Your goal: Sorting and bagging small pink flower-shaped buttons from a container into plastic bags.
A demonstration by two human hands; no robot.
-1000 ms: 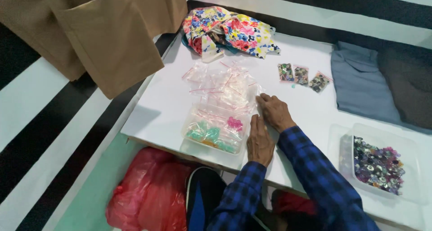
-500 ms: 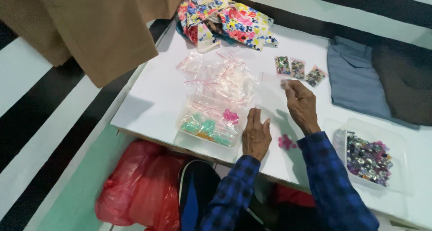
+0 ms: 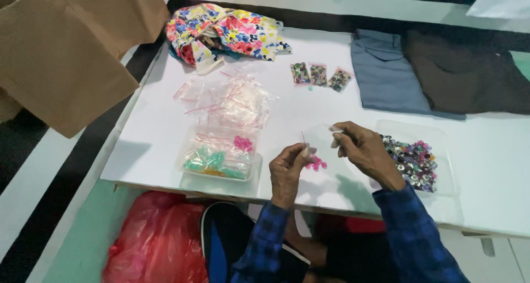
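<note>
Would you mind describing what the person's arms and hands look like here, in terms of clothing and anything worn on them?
Both arms wear long sleeves in a dark blue and black check, reaching down to the wrists. The left hand and right hand are bare: no gloves. No watch, ring or bracelet shows from this angle, though the cuffs cover the wrists.

Tray of beads (image 3: 221, 159) left of the hands, button tray (image 3: 441, 150) right, empty bags (image 3: 232, 98) behind.

Our table count
We count three filled small bags (image 3: 319, 75), two clear trays (image 3: 220, 153), two folded garments (image 3: 386, 79), two hands (image 3: 287, 172).
</note>
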